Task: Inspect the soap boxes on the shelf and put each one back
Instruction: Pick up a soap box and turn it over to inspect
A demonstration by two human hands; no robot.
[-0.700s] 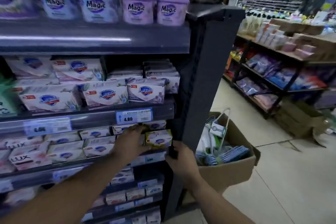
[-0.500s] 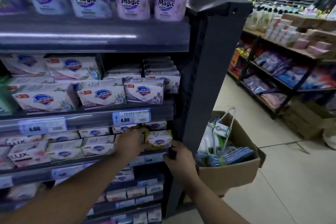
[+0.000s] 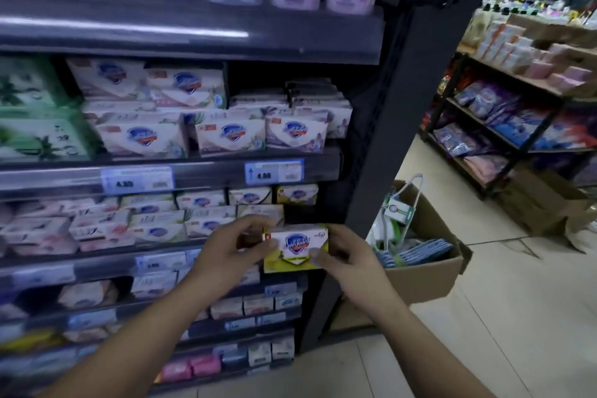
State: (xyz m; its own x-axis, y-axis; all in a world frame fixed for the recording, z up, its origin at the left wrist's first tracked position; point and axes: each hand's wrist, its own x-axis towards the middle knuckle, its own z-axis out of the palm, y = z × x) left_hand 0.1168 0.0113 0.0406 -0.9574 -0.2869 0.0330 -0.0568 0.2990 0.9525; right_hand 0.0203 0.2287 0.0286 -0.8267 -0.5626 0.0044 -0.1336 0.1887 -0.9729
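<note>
Both hands hold one yellow-and-white soap box (image 3: 295, 247) out in front of the shelf (image 3: 200, 171), at about five o'clock from the blue price tag (image 3: 274, 171). The left hand (image 3: 231, 254) is closed on the box's left end, thumb on the front face and fingers curled round the edge; the right hand (image 3: 347, 257) grips the right end, thumb pressed on the lower front. The box is clear of the shelf (its printed shield logo reads upside down) and sits level between the two grips. At twelve o'clock from it, another yellow box (image 3: 298, 194) stands at the right end of the row, with white boxes (image 3: 200, 202) running off toward nine o'clock. At three o'clock from the held box, a cardboard carton (image 3: 426, 278) of goods rests on the floor beside the dark shelf post (image 3: 387, 139).
</note>
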